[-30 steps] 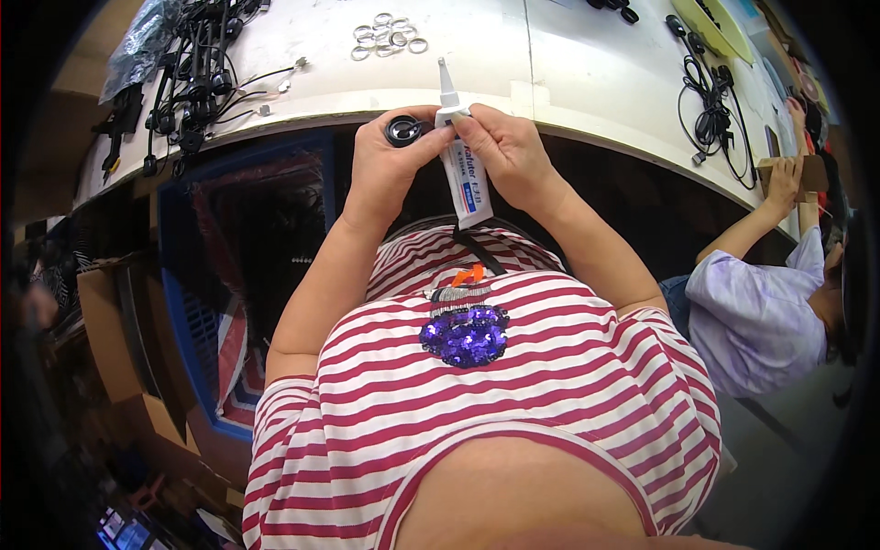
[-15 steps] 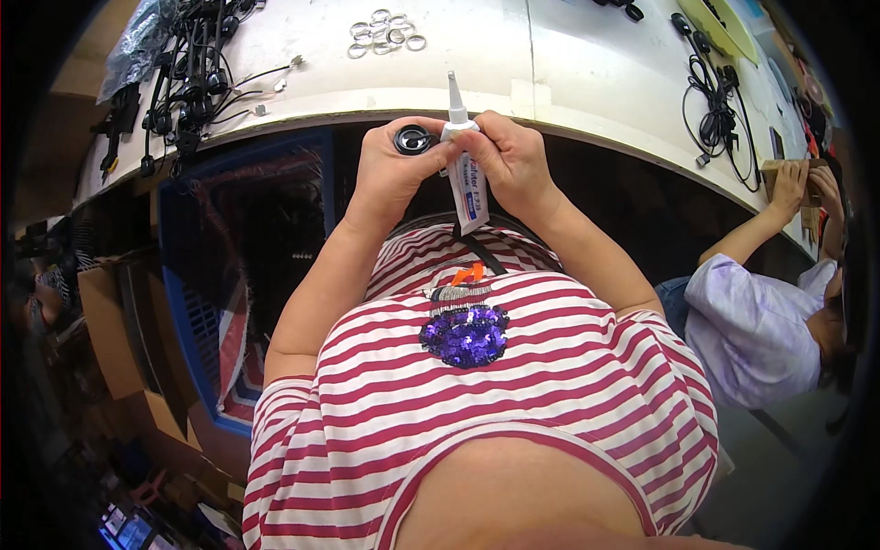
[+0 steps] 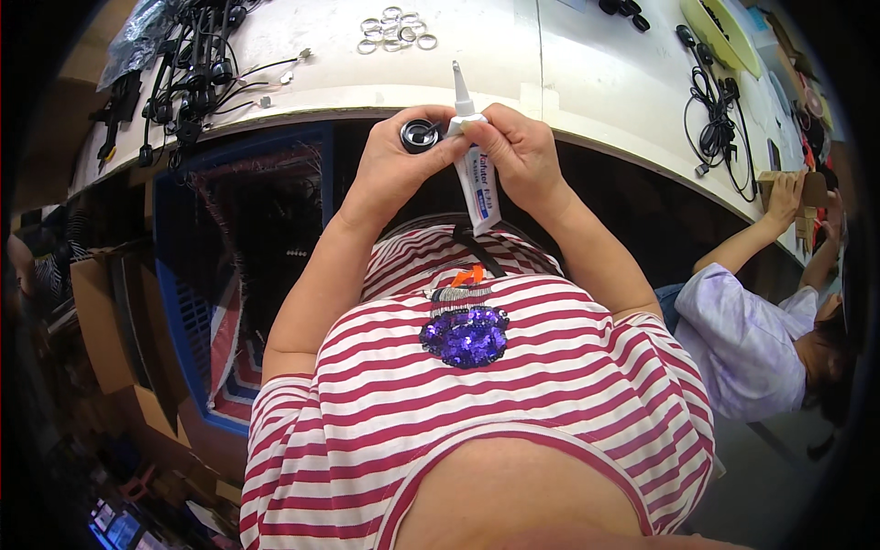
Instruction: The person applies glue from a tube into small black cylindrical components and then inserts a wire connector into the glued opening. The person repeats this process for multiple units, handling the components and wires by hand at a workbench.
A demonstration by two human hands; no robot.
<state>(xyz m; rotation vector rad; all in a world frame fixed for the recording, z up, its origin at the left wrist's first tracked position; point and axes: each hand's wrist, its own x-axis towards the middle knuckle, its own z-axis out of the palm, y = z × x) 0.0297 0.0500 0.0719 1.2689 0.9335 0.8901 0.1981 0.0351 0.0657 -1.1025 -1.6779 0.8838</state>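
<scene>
Just in front of the table's near edge, my hands are together at chest height. My left hand [image 3: 390,170] is closed around a small round black part [image 3: 418,136] with a shiny rim, its open face turned up. My right hand [image 3: 524,158] pinches a white glue tube [image 3: 483,197] between thumb and fingers just below its neck. The tube's long pale nozzle [image 3: 462,92] points up and away from me, and its flat end hangs down toward my shirt. My left thumb reaches the tube's side; whether it presses on it I cannot tell.
Several metal rings [image 3: 397,32] lie on the white table [image 3: 486,32]. Black cables [image 3: 192,82] are piled at the left, with a coiled cable [image 3: 713,119] and a yellow basin [image 3: 724,37] at the right. Below is a blue crate [image 3: 174,302]. A co-worker's hand [image 3: 786,194] holds cardboard.
The view has shifted slightly, so the rings and tabletop sit a little farther right. My grip on the tube and the black part stays the same. The co-worker's hands have moved on the cardboard.
</scene>
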